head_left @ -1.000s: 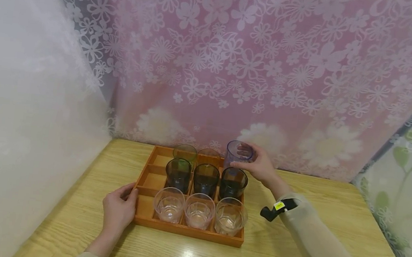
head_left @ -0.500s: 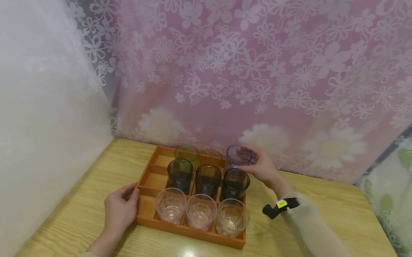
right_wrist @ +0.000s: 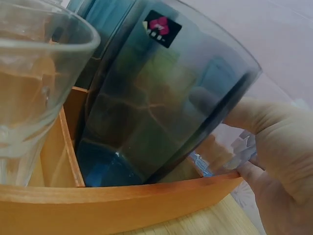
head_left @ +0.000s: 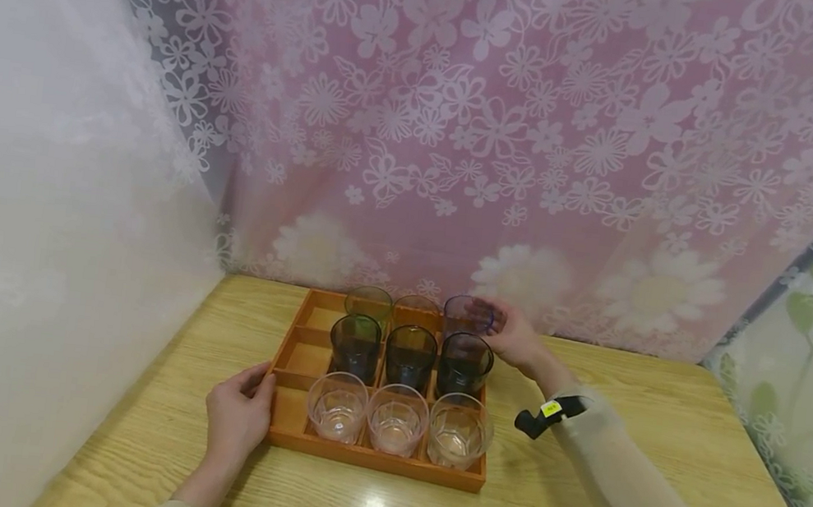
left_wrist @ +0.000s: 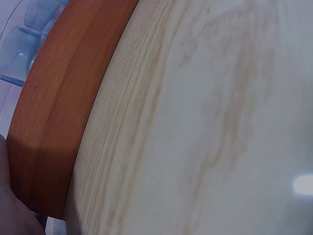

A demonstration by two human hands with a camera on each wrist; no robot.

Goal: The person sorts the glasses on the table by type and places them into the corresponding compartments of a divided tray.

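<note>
A brown wooden tray (head_left: 384, 463) with dividers lies on the table. My left hand (head_left: 237, 409) grips its left side near the front corner. At the back right compartment my right hand (head_left: 516, 341) holds a blue-tinted clear glass (head_left: 458, 315) upright, low in the tray. To its left stand an amber glass (head_left: 415, 311) and a green-tinted glass (head_left: 369, 306). Dark glasses fill the middle row; the rightmost dark glass (right_wrist: 146, 107) hides much of the held one in the right wrist view. Three clear glasses, one a clear glass (head_left: 457, 436) at the right, stand in front.
Along the tray's left side, a column of compartments (head_left: 310, 356) holds no glasses. The pale wooden table (head_left: 626, 425) extends around the tray. A pink floral curtain (head_left: 423, 164) hangs close behind, with a white sheet (head_left: 83, 211) on the left.
My right hand has lowered the blue-tinted glass into the back right of the tray, its rim now about level with the glasses beside it. My left hand stays on the tray.
</note>
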